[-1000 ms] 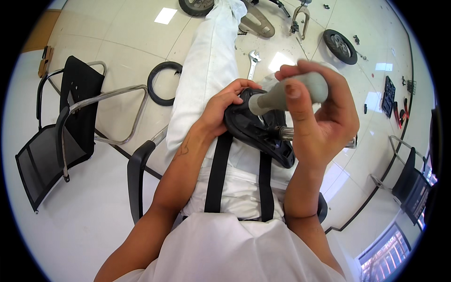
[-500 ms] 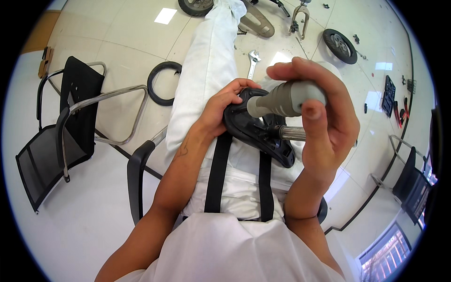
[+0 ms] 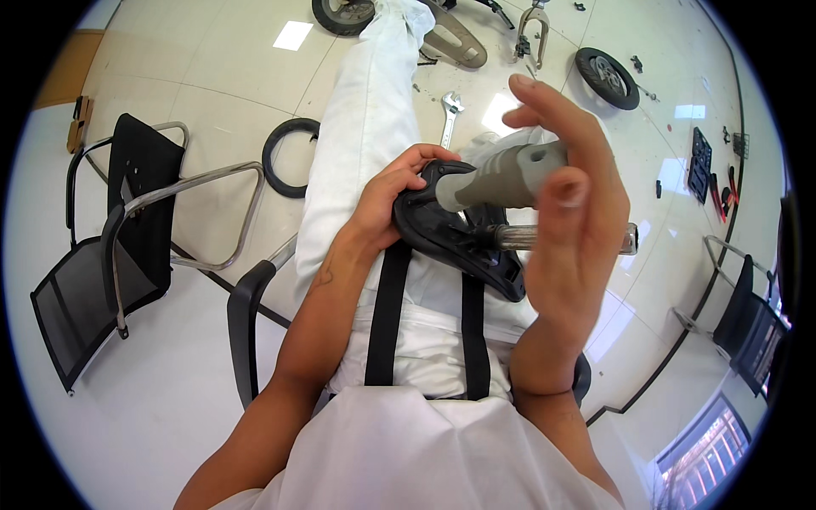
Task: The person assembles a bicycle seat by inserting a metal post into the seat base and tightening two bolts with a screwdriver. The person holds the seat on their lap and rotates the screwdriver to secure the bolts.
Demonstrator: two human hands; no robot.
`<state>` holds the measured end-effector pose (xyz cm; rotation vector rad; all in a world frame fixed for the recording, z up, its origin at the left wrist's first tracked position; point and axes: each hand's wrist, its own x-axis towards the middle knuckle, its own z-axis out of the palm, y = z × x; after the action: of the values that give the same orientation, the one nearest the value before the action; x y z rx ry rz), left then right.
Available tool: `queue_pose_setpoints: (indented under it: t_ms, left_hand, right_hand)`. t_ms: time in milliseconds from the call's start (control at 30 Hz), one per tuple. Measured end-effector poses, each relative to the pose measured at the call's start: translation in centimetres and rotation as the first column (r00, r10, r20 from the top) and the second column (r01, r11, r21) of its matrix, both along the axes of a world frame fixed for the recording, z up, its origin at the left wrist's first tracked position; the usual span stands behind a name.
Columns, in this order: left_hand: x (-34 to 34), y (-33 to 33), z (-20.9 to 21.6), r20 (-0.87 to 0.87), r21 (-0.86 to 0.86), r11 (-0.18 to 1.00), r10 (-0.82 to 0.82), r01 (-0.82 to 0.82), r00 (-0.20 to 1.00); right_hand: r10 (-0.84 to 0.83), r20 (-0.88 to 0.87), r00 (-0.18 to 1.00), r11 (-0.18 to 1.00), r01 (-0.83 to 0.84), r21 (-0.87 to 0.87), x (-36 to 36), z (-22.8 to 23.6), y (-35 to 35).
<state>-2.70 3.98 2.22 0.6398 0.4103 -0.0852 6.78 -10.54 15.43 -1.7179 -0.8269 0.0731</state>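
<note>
A black bicycle saddle (image 3: 416,223) lies underside up on my lap, with a metal seat post (image 3: 517,238) sticking out toward the right. My left hand (image 3: 393,195) is closed on the saddle's left edge, the fingers curled over its rim. Rising from the underside is a thick grey handle (image 3: 501,177), seemingly a screwdriver's; its tip is hidden. Around the outer end of that handle, my right hand (image 3: 578,204) is open, fingers stretched and thumb apart. The thumb and palm hide part of the handle's end. Behind the right hand passes the seat post, its far end showing beyond the wrist.
An adjustable wrench (image 3: 450,119) and a black tyre (image 3: 270,161) lie on the tiled floor ahead. Farther off are a small wheel (image 3: 607,78), a fork (image 3: 533,34) and a black tool case (image 3: 699,161). Chairs stand at left (image 3: 140,187) and right (image 3: 748,310).
My right hand's fingers have straightened and opened more around the grey handle, and the hand has turned slightly. The left hand keeps its hold on the saddle. The view has shifted a little.
</note>
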Motion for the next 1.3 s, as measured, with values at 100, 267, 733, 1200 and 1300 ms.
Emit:
queue_pose_setpoints:
  t_ms: [100,267,733,1200,1300]
  left_hand:
    - [0.1,-0.2,0.2,0.005,-0.011,1.0,0.008,-0.008,1.0]
    - [0.0,-0.1,0.2,-0.051,-0.018,1.0,0.01,-0.011,0.999]
    - [0.0,-0.1,0.9,-0.054,0.016,1.0,0.009,-0.008,0.999]
    - [-0.1,0.0,0.0,0.023,-0.008,1.0,-0.01,0.01,1.0]
    - [-0.2,0.0,-0.1,0.04,-0.029,1.0,-0.006,0.007,0.999]
  right_hand:
    - [0.17,-0.107,0.98,0.984,-0.163,0.069,0.1,0.6,-0.8]
    - [0.124,-0.168,0.978,0.989,-0.135,-0.056,-0.3,1.8,-1.5]
    - [-0.044,-0.151,0.988,0.999,0.041,-0.022,-0.2,0.2,-0.4]
    - [0.069,-0.068,0.995,0.995,-0.073,-0.062,-0.1,1.1,-1.4]
    - [0.077,-0.149,0.986,0.996,-0.082,-0.031,-0.2,1.6,-1.1]
